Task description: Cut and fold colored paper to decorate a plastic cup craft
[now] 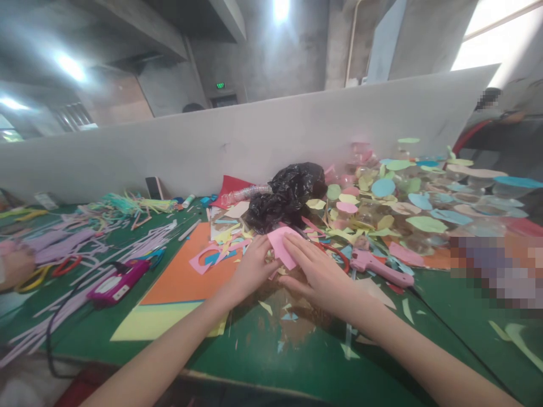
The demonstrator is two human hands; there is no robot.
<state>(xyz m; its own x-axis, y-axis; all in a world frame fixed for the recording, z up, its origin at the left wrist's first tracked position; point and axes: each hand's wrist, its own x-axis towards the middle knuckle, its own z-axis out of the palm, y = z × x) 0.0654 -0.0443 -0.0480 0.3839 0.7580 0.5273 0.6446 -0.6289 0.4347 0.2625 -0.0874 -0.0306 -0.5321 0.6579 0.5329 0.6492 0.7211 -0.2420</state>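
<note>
Both my hands meet over a small pink paper piece (281, 244) on the green table (263, 362). My left hand (251, 269) curls its fingers around the paper's left edge. My right hand (319, 273) lies over the paper's right side with fingers stretched along it, pressing it. A pink glue gun (376, 265) lies just right of my right hand. Red-handled scissors (338, 253) sit behind my right hand, partly hidden.
An orange sheet (182, 277) over a yellow sheet (148, 323) lies left of my hands. A black plastic bag (288, 195) sits behind. Coloured paper cut-outs (394, 203) pile up at right, purple strips (72, 243) and a magenta tool (116, 284) at left. Another person's hand (14, 265) shows at far left.
</note>
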